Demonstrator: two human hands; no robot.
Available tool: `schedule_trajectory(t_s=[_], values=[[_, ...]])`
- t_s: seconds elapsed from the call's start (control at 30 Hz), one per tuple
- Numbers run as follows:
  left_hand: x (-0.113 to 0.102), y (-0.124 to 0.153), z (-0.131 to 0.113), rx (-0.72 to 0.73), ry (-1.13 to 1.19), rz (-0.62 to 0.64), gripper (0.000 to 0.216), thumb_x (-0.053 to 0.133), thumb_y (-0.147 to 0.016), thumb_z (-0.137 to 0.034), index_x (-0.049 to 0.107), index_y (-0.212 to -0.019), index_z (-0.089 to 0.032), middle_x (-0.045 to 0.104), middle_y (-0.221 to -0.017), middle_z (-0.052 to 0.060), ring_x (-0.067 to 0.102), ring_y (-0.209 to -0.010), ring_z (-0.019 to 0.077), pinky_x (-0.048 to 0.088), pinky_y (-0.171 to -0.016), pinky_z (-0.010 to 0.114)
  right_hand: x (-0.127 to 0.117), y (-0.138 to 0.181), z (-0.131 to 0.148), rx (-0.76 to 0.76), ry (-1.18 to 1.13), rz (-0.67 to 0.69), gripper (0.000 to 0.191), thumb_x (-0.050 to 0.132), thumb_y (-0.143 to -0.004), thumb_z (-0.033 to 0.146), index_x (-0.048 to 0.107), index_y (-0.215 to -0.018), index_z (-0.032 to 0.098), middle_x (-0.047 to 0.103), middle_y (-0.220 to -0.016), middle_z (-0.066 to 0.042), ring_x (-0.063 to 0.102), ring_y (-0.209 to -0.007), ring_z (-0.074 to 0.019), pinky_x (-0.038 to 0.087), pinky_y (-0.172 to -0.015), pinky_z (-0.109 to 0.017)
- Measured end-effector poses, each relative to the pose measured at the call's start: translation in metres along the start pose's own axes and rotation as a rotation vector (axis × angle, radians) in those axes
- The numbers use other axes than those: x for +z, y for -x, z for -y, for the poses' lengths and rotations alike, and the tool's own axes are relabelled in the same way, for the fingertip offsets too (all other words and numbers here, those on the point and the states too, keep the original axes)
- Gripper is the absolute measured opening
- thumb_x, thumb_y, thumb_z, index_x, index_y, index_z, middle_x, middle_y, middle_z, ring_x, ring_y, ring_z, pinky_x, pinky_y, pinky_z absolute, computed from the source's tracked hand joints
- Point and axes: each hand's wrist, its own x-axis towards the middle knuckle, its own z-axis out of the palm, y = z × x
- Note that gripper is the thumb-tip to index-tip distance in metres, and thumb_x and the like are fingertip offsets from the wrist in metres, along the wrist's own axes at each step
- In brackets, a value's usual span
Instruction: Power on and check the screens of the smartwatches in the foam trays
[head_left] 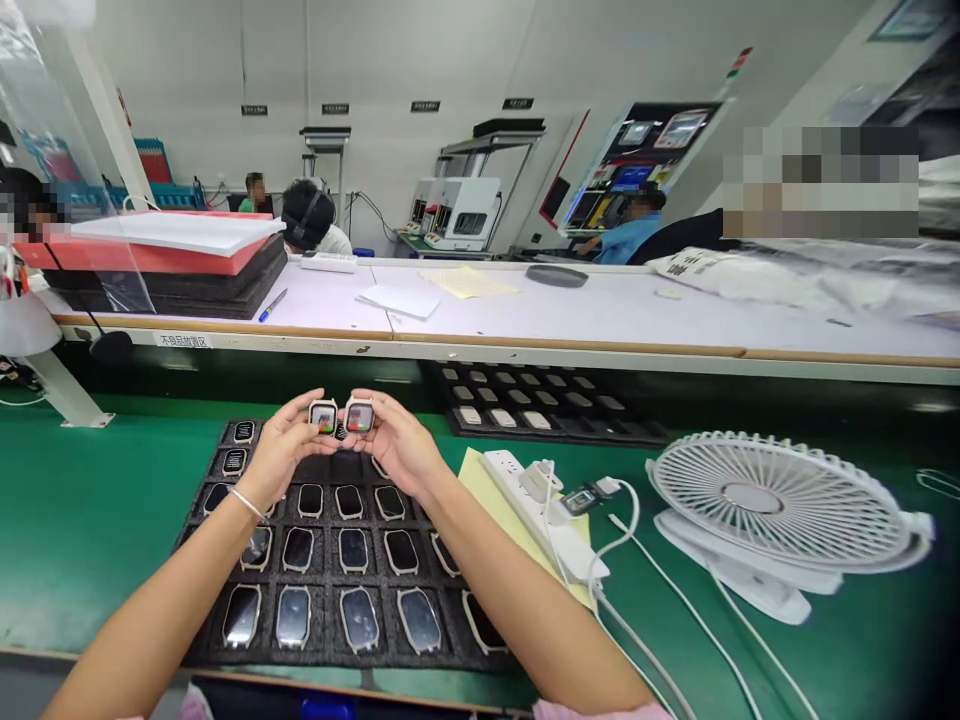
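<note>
My left hand (285,448) grips a smartwatch case (323,418) with a lit screen and no strap. Close beside it, my right hand (397,440) holds a second smartwatch case (360,417), its screen also lit. Both are raised over the far part of a black foam tray (328,618). Several more watch cases sit in the tray's pockets, such as a dark-screened watch case (353,550). In the back left pockets, a watch case (235,461) shows white text. My forearms hide parts of the tray's sides.
Right of the tray, a white power strip (544,515) with cables rests on yellow paper (474,480), near a white fan (780,500). A second foam tray (592,432) lies under the raised shelf (465,345). A lamp base (75,395) stands left. People work beyond the shelf.
</note>
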Motion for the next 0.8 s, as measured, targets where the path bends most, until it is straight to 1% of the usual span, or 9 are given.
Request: schedule_trajectory(t_s=[0.2,0.27,0.33,0.5,0.6,0.7,0.8], values=[[0.029,-0.014,-0.078,0.296,-0.062,0.116,0.059,0.07,-0.072,-0.018,0.061,-0.13,-0.017,0.068,-0.082,-0.001,0.073,-0.067,0.0154,0.061,-0.069,0.029,0.04,-0.022,0.074,-0.212,0.093,0.133,0.03,0.068,-0.086,0.039,0.062,-0.11,0.024,0.076,-0.086,-0.001,0.07,-0.061,-0.0149,0.052,-0.058,-0.028],[0.036,-0.017,-0.097,0.376,-0.069,0.152,0.058,0.069,-0.072,-0.017,0.061,-0.13,-0.018,0.067,-0.082,-0.001,0.073,-0.068,0.0145,0.061,-0.07,0.028,0.051,-0.026,0.092,-0.264,0.116,0.165,0.027,0.065,-0.087,0.038,0.061,-0.109,0.023,0.074,-0.082,0.0,0.069,-0.059,-0.0143,0.052,-0.058,-0.027],[0.041,-0.019,-0.11,0.441,-0.077,0.181,0.057,0.068,-0.072,-0.016,0.063,-0.129,-0.019,0.068,-0.084,-0.001,0.071,-0.067,0.013,0.061,-0.07,0.028,0.06,-0.029,0.104,-0.301,0.135,0.189,0.024,0.062,-0.089,0.037,0.06,-0.108,0.022,0.073,-0.079,0.001,0.067,-0.058,-0.0138,0.052,-0.058,-0.027],[0.046,-0.024,-0.125,0.525,-0.101,0.186,0.055,0.067,-0.073,-0.014,0.063,-0.128,-0.02,0.07,-0.087,0.0,0.07,-0.067,0.0114,0.061,-0.069,0.027,0.072,-0.032,0.124,-0.363,0.176,0.222,0.019,0.057,-0.092,0.034,0.06,-0.106,0.022,0.071,-0.082,0.0,0.065,-0.061,-0.013,0.054,-0.06,-0.028],[0.048,-0.026,-0.13,0.553,-0.117,0.185,0.058,0.068,-0.072,-0.014,0.062,-0.129,-0.02,0.072,-0.092,0.001,0.07,-0.067,0.0106,0.061,-0.068,0.025,0.075,-0.031,0.133,-0.391,0.199,0.272,0.021,0.058,-0.089,0.032,0.059,-0.108,0.023,0.071,-0.085,0.001,0.065,-0.062,-0.0126,0.054,-0.062,-0.028],[0.05,-0.027,-0.134,0.6,-0.15,0.208,0.058,0.07,-0.072,-0.014,0.061,-0.13,-0.02,0.072,-0.098,0.003,0.07,-0.07,0.0105,0.061,-0.071,0.025,0.076,-0.031,0.14,-0.435,0.249,0.322,0.032,0.063,-0.081,0.024,0.057,-0.112,0.022,0.07,-0.087,0.002,0.066,-0.065,-0.0117,0.053,-0.066,-0.027],[0.053,-0.028,-0.14,0.654,-0.171,0.226,0.058,0.072,-0.072,-0.015,0.061,-0.13,-0.019,0.073,-0.099,0.004,0.07,-0.071,0.0111,0.06,-0.07,0.026,0.076,-0.03,0.145,-0.483,0.304,0.35,0.044,0.066,-0.074,0.018,0.056,-0.117,0.023,0.071,-0.091,0.002,0.067,-0.068,-0.0115,0.053,-0.069,-0.028]])
